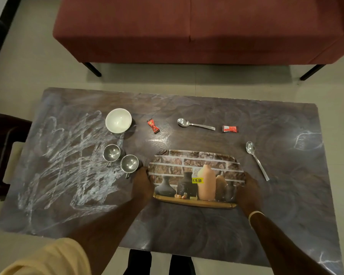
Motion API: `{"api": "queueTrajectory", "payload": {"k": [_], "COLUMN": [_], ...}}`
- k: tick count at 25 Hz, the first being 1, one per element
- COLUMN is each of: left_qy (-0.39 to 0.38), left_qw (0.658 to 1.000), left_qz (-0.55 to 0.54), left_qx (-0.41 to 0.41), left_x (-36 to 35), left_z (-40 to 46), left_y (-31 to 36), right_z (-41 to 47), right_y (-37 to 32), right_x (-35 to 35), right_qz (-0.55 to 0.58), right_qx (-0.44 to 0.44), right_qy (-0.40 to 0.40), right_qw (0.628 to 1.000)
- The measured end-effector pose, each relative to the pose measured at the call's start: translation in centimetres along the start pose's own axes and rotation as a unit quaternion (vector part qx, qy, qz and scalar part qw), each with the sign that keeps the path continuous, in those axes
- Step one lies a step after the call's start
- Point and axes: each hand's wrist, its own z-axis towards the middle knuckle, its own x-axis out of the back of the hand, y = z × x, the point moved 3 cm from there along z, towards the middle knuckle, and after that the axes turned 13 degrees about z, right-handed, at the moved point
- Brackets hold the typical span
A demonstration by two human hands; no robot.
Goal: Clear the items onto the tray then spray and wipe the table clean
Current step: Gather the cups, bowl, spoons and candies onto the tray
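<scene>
Although both hands already hold the tray, the clearing looks barely begun, since nothing lies on it yet; the dark marbled rectangular table (187, 225) carries every item on its own top, and its left half is scrawled with white chalky smears (68, 165) that reach almost to the left edge; no spray bottle or cloth is in view, so spraying and wiping are all to come, as I judge it. The oblong tray printed with a brick wall and vases (197, 165) sits just right of the middle, nearer the near edge; the left hand (142, 184) wraps its left rim and the right hand (248, 192) its right rim, fingers curled closed on the rim at each end. The white round bowl (118, 120) stands toward the far edge, left of centre, at the margin of the smears; two small steel cups with handles (120, 158) sit touching each other, the nearer one just beside the tray's left end and the left hand, so that side is tight. One steel spoon (195, 125) lies toward the far edge, a second steel spoon (256, 159) off the tray's right end, apart from it; two red sachets (153, 126) lie along the far side, one on each side of the first spoon. The near strip and the right end of the table are bare, giving the freest room.
</scene>
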Motion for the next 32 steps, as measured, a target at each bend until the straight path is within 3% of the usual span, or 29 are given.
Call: {"api": "queueTrajectory", "payload": {"k": [10,15,20,25,29,32], "left_qy": [0.033,0.109,0.171,0.125,0.105,0.092], "left_qw": [0.998,0.993,0.981,0.985,0.993,0.994], "left_qz": [-0.057,-0.029,-0.048,-0.078,-0.053,-0.062], "left_qx": [0.024,0.026,0.080,0.091,0.019,0.008], "left_x": [2.3,6.1,10.0,10.8,10.1,9.6], "left_z": [-4.5,-5.8,-3.1,1.0,2.8,3.6], "left_y": [-0.2,-3.1,-6.1,-9.7,-11.0,-11.5], "right_z": [-1.9,-5.3,-10.9,-15.1,-16.0,-15.7], "right_y": [-2.9,-9.1,-14.1,-17.4,-19.2,-19.9], "right_x": [-1.0,-5.3,-13.2,-21.1,-25.6,-27.2], "right_qz": [-0.092,-0.062,0.076,0.168,0.183,0.161], "right_qx": [-0.001,0.065,0.084,0.025,0.002,0.010], "right_qy": [0.048,0.023,-0.059,-0.164,-0.163,-0.113], "right_qw": [0.995,0.996,0.992,0.972,0.970,0.980]}}
